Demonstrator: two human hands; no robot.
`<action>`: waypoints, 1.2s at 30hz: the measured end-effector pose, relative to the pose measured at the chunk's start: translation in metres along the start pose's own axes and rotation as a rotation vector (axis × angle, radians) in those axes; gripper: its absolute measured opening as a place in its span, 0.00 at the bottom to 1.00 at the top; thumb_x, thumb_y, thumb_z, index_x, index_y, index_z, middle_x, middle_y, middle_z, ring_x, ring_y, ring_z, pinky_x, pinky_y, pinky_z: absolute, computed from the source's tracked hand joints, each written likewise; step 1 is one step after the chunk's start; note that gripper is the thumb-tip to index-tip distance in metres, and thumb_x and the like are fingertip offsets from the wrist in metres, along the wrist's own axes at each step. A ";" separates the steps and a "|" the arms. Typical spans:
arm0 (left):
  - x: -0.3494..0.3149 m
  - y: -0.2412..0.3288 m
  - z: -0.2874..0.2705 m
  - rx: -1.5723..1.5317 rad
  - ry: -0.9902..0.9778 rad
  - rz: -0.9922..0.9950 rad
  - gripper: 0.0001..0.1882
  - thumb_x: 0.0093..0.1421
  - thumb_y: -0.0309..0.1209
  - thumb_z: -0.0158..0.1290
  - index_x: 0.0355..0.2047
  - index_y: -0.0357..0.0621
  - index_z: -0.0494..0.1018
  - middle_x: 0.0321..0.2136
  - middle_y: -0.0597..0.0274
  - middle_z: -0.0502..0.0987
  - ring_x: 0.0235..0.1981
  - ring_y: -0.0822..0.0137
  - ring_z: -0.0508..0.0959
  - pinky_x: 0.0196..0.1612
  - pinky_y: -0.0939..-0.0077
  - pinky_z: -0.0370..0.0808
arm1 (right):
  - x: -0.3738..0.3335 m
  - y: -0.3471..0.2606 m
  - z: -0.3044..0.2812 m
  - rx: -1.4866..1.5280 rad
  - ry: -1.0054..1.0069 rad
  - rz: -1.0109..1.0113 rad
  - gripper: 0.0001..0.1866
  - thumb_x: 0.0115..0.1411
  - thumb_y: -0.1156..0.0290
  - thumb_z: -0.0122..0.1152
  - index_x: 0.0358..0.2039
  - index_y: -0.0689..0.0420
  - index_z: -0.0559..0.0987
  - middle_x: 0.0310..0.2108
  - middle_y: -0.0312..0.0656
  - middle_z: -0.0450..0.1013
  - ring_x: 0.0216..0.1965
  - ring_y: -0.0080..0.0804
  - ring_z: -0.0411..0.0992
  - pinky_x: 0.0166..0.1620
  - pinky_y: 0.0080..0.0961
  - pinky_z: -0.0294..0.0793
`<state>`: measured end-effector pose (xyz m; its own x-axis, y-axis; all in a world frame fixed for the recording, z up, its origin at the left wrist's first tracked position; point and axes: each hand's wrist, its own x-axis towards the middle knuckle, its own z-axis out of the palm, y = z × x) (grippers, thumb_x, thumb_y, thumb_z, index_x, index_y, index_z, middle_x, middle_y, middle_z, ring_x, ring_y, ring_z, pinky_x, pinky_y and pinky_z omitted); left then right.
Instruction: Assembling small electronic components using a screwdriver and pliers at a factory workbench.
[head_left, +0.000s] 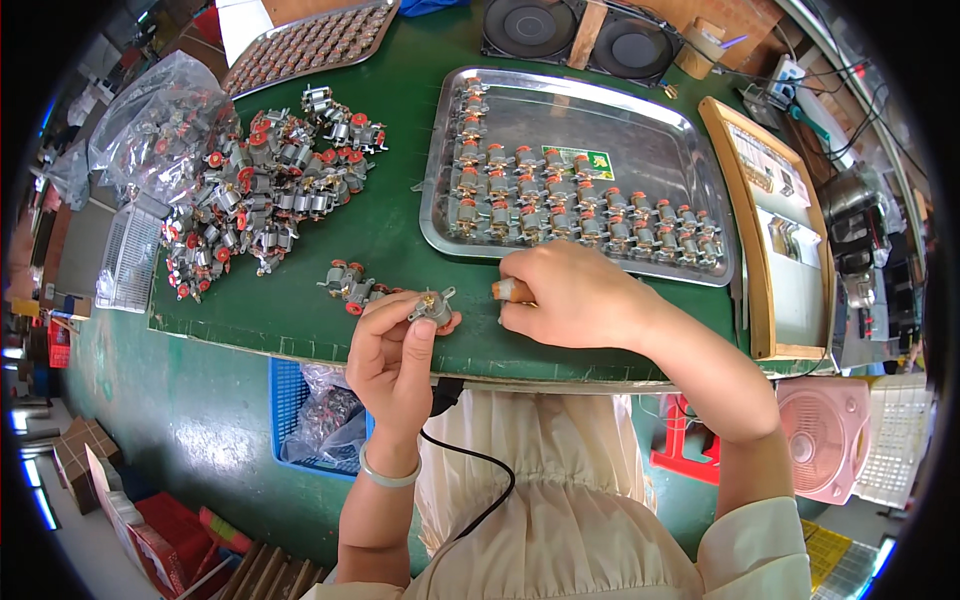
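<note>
My left hand pinches a small grey motor part between thumb and fingers just above the front edge of the green table mat. My right hand is closed around a tool with a brown wooden handle, resting on the mat just right of the part. A few loose motor parts lie right behind my left hand. Further left spreads a large heap of the same parts with red caps.
A steel tray behind my right hand holds rows of motor parts. Another tray of parts sits at the back left, with plastic bags beside it. A wooden-framed board lies at right. Two dark round fans stand at the back. A blue basket sits below the table.
</note>
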<state>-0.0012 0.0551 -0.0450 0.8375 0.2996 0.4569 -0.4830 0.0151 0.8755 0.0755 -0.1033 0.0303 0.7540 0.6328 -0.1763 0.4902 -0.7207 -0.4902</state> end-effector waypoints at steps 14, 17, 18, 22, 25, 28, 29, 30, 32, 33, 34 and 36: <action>0.010 0.012 0.002 -0.123 0.028 -0.228 0.08 0.56 0.21 0.46 0.36 0.31 0.65 0.31 0.54 0.72 0.29 0.65 0.76 0.33 0.75 0.77 | -0.029 0.017 0.009 -0.155 0.131 -0.449 0.19 0.46 0.72 0.56 0.41 0.58 0.67 0.28 0.41 0.68 0.25 0.35 0.72 0.24 0.33 0.69; 0.010 0.019 0.001 -0.139 0.001 -0.276 0.08 0.56 0.22 0.46 0.36 0.31 0.65 0.30 0.54 0.72 0.30 0.64 0.76 0.33 0.75 0.77 | -0.033 0.015 0.000 -0.170 0.146 -0.438 0.21 0.44 0.75 0.57 0.42 0.58 0.67 0.30 0.42 0.68 0.24 0.36 0.71 0.24 0.31 0.70; 0.010 0.022 0.001 -0.150 -0.027 -0.299 0.08 0.56 0.22 0.46 0.36 0.31 0.65 0.30 0.54 0.72 0.30 0.64 0.76 0.33 0.75 0.77 | -0.036 0.012 -0.002 0.105 0.195 -0.365 0.22 0.44 0.78 0.56 0.42 0.58 0.67 0.31 0.41 0.69 0.25 0.32 0.71 0.27 0.27 0.70; 0.010 0.035 0.008 -0.245 -0.079 -0.436 0.07 0.55 0.22 0.47 0.35 0.32 0.65 0.30 0.54 0.72 0.30 0.63 0.76 0.32 0.75 0.77 | -0.038 0.006 0.002 0.977 0.263 -0.068 0.23 0.45 0.82 0.52 0.44 0.59 0.65 0.33 0.38 0.69 0.31 0.22 0.69 0.36 0.19 0.68; 0.012 0.041 0.012 -0.289 -0.144 -0.479 0.07 0.55 0.21 0.48 0.34 0.33 0.65 0.30 0.56 0.72 0.29 0.62 0.77 0.32 0.75 0.77 | -0.035 -0.002 -0.002 1.191 0.171 0.058 0.23 0.46 0.81 0.51 0.46 0.61 0.63 0.33 0.38 0.69 0.25 0.14 0.61 0.27 0.13 0.60; 0.015 0.045 0.016 -0.313 -0.187 -0.486 0.07 0.54 0.21 0.48 0.34 0.33 0.65 0.30 0.56 0.72 0.29 0.62 0.77 0.31 0.76 0.77 | -0.035 -0.004 -0.005 1.315 0.070 0.162 0.24 0.45 0.82 0.51 0.46 0.61 0.62 0.33 0.40 0.70 0.15 0.11 0.56 0.14 0.08 0.52; 0.016 0.045 0.016 -0.311 -0.207 -0.508 0.07 0.54 0.21 0.48 0.34 0.33 0.65 0.30 0.56 0.72 0.29 0.62 0.77 0.31 0.77 0.77 | -0.034 -0.005 -0.006 1.310 0.036 0.187 0.24 0.44 0.82 0.51 0.46 0.61 0.62 0.33 0.40 0.70 0.15 0.11 0.56 0.14 0.08 0.52; 0.017 0.045 0.017 -0.309 -0.226 -0.530 0.07 0.54 0.21 0.49 0.34 0.34 0.65 0.30 0.55 0.72 0.29 0.63 0.77 0.31 0.77 0.77 | -0.033 -0.005 -0.006 1.304 0.002 0.212 0.25 0.44 0.82 0.51 0.46 0.61 0.62 0.33 0.41 0.70 0.14 0.11 0.56 0.14 0.08 0.53; 0.017 0.045 0.019 -0.309 -0.211 -0.535 0.07 0.54 0.21 0.49 0.34 0.34 0.65 0.30 0.55 0.73 0.29 0.63 0.77 0.31 0.77 0.77 | -0.035 -0.004 -0.004 1.328 0.033 0.181 0.25 0.44 0.82 0.52 0.46 0.61 0.62 0.33 0.42 0.70 0.15 0.11 0.57 0.14 0.08 0.53; 0.017 0.045 0.020 -0.309 -0.194 -0.541 0.08 0.54 0.22 0.49 0.34 0.34 0.65 0.30 0.54 0.73 0.29 0.63 0.77 0.31 0.78 0.77 | -0.036 -0.004 -0.001 1.352 0.063 0.153 0.25 0.45 0.82 0.53 0.46 0.61 0.62 0.33 0.42 0.70 0.15 0.12 0.57 0.14 0.08 0.52; 0.017 0.046 0.022 -0.309 -0.195 -0.539 0.08 0.54 0.22 0.49 0.34 0.34 0.65 0.30 0.54 0.73 0.29 0.63 0.77 0.31 0.78 0.77 | -0.038 -0.004 0.001 1.351 0.064 0.150 0.25 0.45 0.82 0.53 0.46 0.61 0.62 0.33 0.42 0.70 0.15 0.12 0.57 0.14 0.08 0.52; 0.017 0.047 0.023 -0.328 -0.181 -0.542 0.08 0.55 0.22 0.49 0.35 0.33 0.65 0.29 0.54 0.73 0.29 0.63 0.77 0.30 0.78 0.77 | -0.041 -0.004 0.006 1.536 0.104 0.129 0.24 0.47 0.77 0.58 0.44 0.62 0.61 0.32 0.39 0.71 0.16 0.10 0.59 0.14 0.08 0.54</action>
<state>-0.0039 0.0389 0.0077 1.0000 0.0027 0.0094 -0.0096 0.4175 0.9086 0.0396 -0.1247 0.0340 0.8123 0.5227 -0.2589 -0.4363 0.2499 -0.8644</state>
